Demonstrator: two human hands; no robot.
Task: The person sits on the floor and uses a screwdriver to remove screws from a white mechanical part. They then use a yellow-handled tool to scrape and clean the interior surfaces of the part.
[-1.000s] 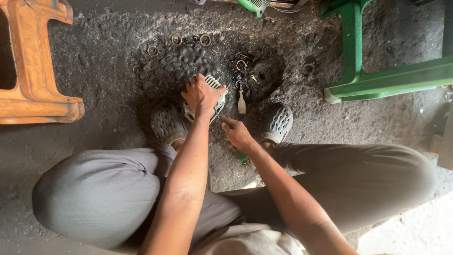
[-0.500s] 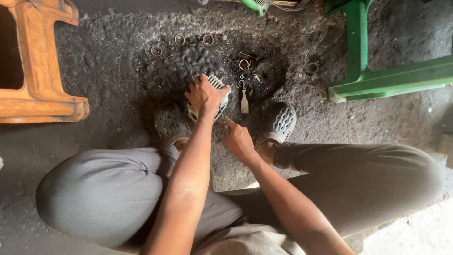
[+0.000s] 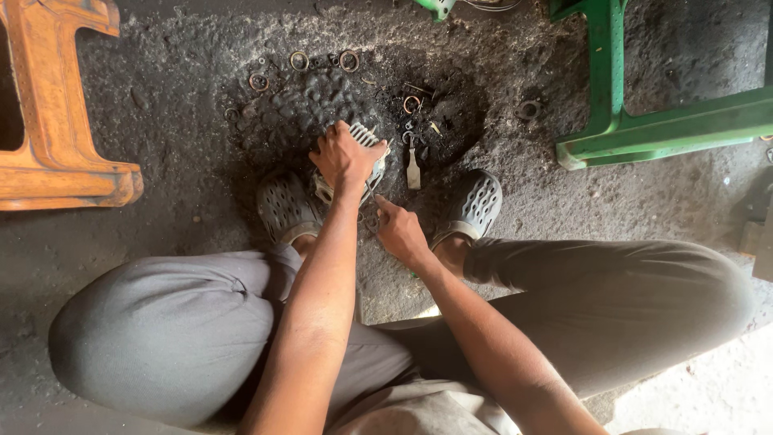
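Head view: you are clamping your left hand (image 3: pixel 345 158) over the finned metal part (image 3: pixel 366 153) on the oily floor (image 3: pixel 185 153) between your shoes, steadying it while your right hand (image 3: pixel 400 232) is gripping a tool against it.

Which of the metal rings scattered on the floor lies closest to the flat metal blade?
The copper-coloured ring just above the blade, right of the finned part under the left hand. The other rings sit farther up and left.
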